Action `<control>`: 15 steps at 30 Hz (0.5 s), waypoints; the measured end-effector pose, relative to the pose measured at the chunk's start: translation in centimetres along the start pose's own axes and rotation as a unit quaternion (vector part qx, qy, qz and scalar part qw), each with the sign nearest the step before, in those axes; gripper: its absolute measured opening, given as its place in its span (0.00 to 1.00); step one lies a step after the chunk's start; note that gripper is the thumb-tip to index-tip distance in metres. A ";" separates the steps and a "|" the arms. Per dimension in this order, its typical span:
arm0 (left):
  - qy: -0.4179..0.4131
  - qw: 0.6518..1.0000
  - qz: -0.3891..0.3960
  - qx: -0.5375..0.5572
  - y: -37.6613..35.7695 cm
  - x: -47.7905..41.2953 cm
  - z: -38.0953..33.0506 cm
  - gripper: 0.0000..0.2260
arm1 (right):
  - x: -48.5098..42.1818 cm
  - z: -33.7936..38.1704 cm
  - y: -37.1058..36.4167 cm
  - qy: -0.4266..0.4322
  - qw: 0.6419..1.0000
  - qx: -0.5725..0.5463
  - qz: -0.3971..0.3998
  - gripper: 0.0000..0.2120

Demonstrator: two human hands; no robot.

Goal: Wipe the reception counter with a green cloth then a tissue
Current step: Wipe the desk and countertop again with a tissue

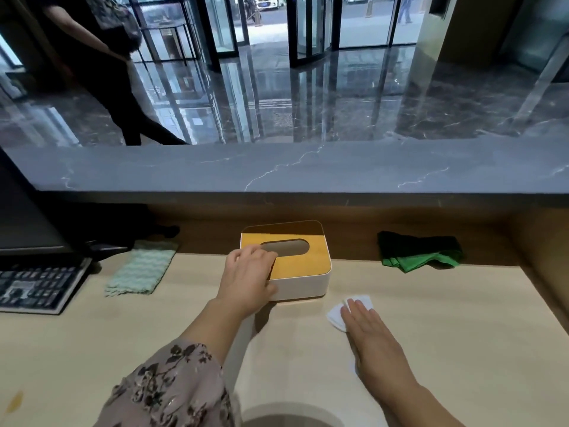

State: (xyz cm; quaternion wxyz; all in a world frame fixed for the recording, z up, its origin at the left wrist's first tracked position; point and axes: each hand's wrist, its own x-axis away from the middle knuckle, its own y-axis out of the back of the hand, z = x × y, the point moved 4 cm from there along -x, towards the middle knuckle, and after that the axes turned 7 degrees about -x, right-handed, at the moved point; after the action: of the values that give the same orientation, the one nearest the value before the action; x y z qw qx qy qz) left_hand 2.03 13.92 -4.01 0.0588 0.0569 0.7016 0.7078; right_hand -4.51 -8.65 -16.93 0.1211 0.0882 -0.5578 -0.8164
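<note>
A white tissue (335,315) lies on the light wooden counter (446,318). My right hand (369,334) presses flat on it with straight fingers, covering most of it. My left hand (249,275) rests on the front left corner of the tissue box (301,272), a white box with a yellow-wood lid; its fingers curl over the lid near the slot. The green cloth (418,252) lies crumpled at the back right of the counter, apart from both hands.
A pale teal towel (138,268) lies at the back left. A keyboard (37,288) and a monitor (24,217) stand at the far left. A grey marble ledge (292,171) rises behind the counter. A person (101,57) walks in the lobby beyond.
</note>
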 end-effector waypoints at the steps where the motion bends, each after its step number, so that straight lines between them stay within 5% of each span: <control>1: -0.002 1.000 -0.003 0.000 0.1 -0.1 0.2 0.22 | -1.0 -0.3 0.4 -0.019 1.000 0.003 -0.001 0.44; 10: 0.074 0.997 -0.016 0.009 1.2 -2.8 7.4 0.26 | -8.5 -2.9 3.4 -0.131 0.991 0.004 -0.041 0.35; 15: 0.103 0.994 -0.019 0.019 0.4 -3.3 10.6 0.29 | -12.1 -1.9 3.2 -0.194 0.979 -0.015 -0.054 0.19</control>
State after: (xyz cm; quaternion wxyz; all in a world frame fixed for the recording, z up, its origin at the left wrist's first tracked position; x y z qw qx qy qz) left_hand 6.99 23.82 -3.55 -0.0015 -0.0282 0.7182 0.6952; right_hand 7.87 -7.86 -14.53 -0.0322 -0.0436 -0.5531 -0.8313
